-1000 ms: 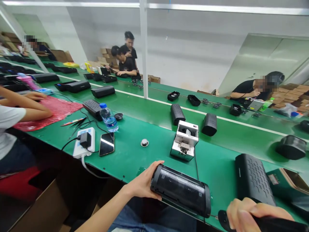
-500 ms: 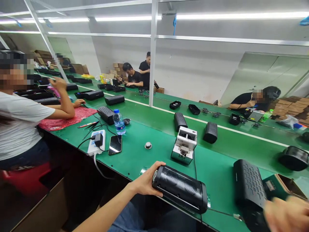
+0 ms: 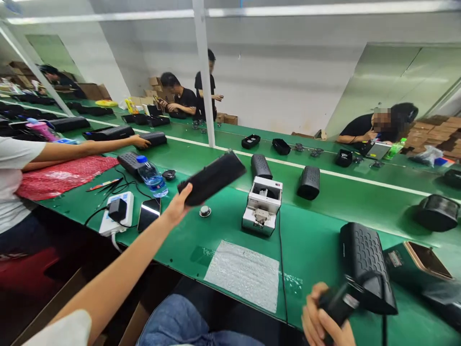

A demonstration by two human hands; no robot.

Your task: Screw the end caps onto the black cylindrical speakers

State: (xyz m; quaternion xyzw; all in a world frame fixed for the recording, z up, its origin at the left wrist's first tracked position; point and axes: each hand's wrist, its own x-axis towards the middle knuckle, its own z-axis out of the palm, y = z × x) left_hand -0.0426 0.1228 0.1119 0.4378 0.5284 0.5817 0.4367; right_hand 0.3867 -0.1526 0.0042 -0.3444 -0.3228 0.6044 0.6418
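My left hand (image 3: 178, 204) grips one end of a long black speaker housing (image 3: 216, 178) and holds it up, tilted, over the bench. Its upturned side looks plain and dark. At the lower right, my right hand (image 3: 322, 312) is wrapped around a black electric screwdriver (image 3: 342, 300) with a pale label, partly blurred. Right behind the screwdriver stands a black speaker with a scale-patterned cover (image 3: 363, 259). A sheet of foam wrap (image 3: 245, 274) lies on the bench in front of me. The white screw feeder (image 3: 262, 206) is just beyond it.
A small round speaker driver (image 3: 205, 211), a phone (image 3: 149, 214), a water bottle (image 3: 153, 180) and a white power strip (image 3: 115, 214) lie to the left. A green box (image 3: 418, 264) sits at the right. A co-worker's arm (image 3: 90, 146) reaches across at left; housings line the belt.
My left hand has lifted the speaker housing up and to the left, turning it, which uncovers the foam wrap. My right hand has moved left with the screwdriver. The co-worker's arm now reaches forward.
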